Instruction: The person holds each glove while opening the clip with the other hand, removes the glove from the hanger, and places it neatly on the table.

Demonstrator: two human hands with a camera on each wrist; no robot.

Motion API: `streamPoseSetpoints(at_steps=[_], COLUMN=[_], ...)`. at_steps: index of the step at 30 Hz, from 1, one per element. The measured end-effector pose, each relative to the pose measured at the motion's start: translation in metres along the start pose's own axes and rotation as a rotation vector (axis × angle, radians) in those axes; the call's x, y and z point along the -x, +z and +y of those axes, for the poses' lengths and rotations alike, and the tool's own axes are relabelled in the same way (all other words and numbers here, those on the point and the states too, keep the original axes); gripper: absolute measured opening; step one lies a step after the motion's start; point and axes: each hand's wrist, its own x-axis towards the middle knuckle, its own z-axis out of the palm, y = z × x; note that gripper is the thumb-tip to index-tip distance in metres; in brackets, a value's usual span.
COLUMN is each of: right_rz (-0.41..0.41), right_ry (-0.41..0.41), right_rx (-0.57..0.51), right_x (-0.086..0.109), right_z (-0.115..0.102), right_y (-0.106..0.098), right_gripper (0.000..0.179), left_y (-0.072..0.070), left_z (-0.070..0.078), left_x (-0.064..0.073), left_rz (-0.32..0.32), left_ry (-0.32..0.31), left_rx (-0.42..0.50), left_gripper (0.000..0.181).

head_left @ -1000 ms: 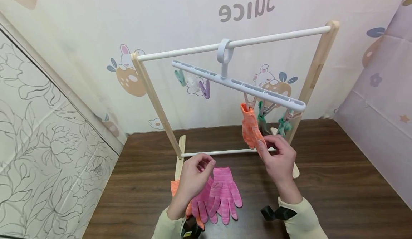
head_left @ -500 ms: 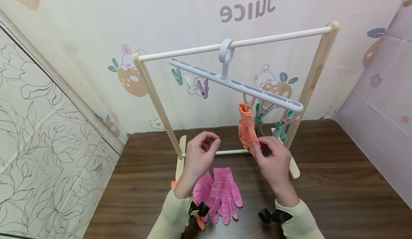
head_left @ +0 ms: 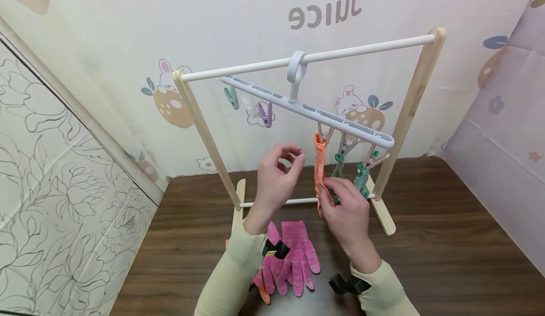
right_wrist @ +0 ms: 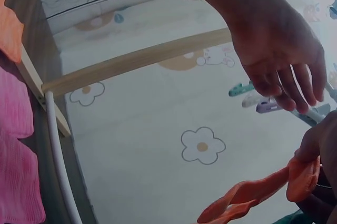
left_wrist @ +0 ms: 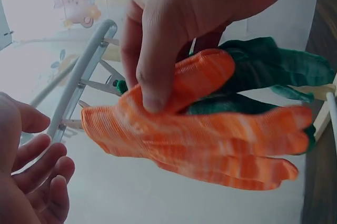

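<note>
An orange knit glove [head_left: 320,162] hangs by its cuff from a pale clothespin [head_left: 325,132] on a light blue-grey hanger [head_left: 315,112]. My right hand [head_left: 348,212] pinches this glove; in the left wrist view the thumb and fingers hold its thumb part [left_wrist: 205,74]. My left hand [head_left: 277,176] is raised just left of the glove, fingers loosely bent and holding nothing. Behind the orange glove, two green gloves [head_left: 362,179] hang from clothespins nearer the hanger's right end. On the table, pink gloves [head_left: 300,250] lie over an orange one [head_left: 265,294], partly hidden by my left arm.
A wooden rack with a white top rod [head_left: 366,48] carries the hanger by its hook. Its right leg [head_left: 415,103] stands beside the green gloves. Teal, white and purple clothespins [head_left: 266,115] hang at the hanger's left part. A printed cloth backdrop [head_left: 238,22] is behind.
My left hand has risen and come right, close to the orange glove. My right hand, still pinching the glove, has moved left. The hanger has swung slightly left, and the glove now appears edge-on.
</note>
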Motion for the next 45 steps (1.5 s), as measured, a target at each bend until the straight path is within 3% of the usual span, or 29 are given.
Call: streamPoseSetpoints(at_steps=[12, 22, 33, 40, 45], right_rz=[-0.036, -0.043, -0.019, -0.001, 0.061], right_ry=[0.019, 0.008, 0.006, 0.047, 0.103], right_rx=[-0.019, -0.031, -0.067, -0.052, -0.038], right_x=[-0.003, 0.002, 0.004, 0.002, -0.005], right_z=[-0.010, -0.018, -0.019, -0.014, -0.012], right_y=[0.010, 0.013, 0.016, 0.015, 0.018], right_gripper=[0.011, 0.012, 0.011, 0.013, 0.014], left_y=[0.020, 0.032, 0.045, 0.049, 0.052], left_z=[0.007, 0.008, 0.008, 0.009, 0.008], left_x=[-0.030, -0.035, -0.041, -0.045, -0.046], left_rz=[-0.003, 0.049, 0.150, 0.176, 0.184], left_ry=[0.012, -0.027, 0.007, 0.034, 0.034], left_rx=[-0.024, -0.065, -0.098, -0.105, -0.089], left_gripper=[0.032, 0.034, 0.035, 0.030, 0.028])
